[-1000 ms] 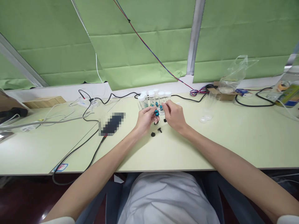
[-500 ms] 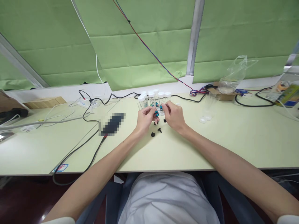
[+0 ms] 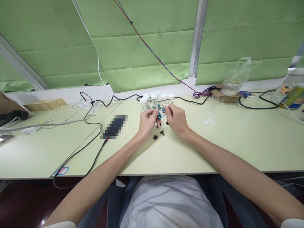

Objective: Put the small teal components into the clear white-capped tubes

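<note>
The left hand (image 3: pixel 147 122) pinched a blue piece (image 3: pixel 159 116), the right hand (image 3: pixel 177 117) gripped narrowly, holding what I could not tell, and the near-left sticker (image 3: pixel 62 171) was unreadably small.

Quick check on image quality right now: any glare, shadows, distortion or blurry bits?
Head view: pale glare on the table at far left; a soft shadow beside the left forearm; the left metal strip slants strongly, probably wide-angle distortion; the dark object is pixelated; the blue piece in the left hand is too small for detail.
</note>
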Tool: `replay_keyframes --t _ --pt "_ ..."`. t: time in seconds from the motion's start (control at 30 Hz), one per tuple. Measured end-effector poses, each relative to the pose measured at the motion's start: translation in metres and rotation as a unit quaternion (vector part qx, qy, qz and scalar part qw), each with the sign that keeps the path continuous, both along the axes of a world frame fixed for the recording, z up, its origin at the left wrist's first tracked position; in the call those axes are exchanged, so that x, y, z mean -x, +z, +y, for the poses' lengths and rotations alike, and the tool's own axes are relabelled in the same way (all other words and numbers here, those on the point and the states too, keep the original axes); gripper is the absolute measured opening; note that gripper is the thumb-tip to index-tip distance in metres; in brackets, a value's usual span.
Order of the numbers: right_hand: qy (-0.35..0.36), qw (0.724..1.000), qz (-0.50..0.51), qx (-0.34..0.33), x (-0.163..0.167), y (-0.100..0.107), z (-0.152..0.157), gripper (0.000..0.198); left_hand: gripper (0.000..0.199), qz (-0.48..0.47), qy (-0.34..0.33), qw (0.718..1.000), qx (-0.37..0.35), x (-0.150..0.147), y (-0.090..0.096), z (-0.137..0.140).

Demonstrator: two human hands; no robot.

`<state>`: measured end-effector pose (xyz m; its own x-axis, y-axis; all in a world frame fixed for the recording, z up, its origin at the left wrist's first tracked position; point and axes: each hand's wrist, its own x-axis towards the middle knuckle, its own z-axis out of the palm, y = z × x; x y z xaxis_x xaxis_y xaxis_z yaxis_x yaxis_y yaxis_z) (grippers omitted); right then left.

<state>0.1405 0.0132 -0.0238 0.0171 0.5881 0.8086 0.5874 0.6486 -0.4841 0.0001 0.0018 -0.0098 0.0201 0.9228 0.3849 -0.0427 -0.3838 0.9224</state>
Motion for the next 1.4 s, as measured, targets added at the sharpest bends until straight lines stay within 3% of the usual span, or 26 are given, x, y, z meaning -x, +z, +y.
replay_keyframes --t 0.23,0.6,1.4 --pt "0.002 1.000 0.020 0.016 0.0016 -0.0001 -0.0011 0.033 0.031 0.027 0.034 0.998 -0.036 -0.0024 0.0023 -0.0048" --pt "-0.003 1.000 0.020 0.023 0.0031 -0.0003 -0.0029 0.033 0.033 0.007 0.016 1.000 -0.026 -0.0011 -0.0026 0.0013" --pt "-0.016 1.000 0.002 0.026 0.0046 -0.0003 -0.0034 0.032 0.030 0.035 0.047 0.998 -0.032 -0.0028 0.0007 -0.0025"
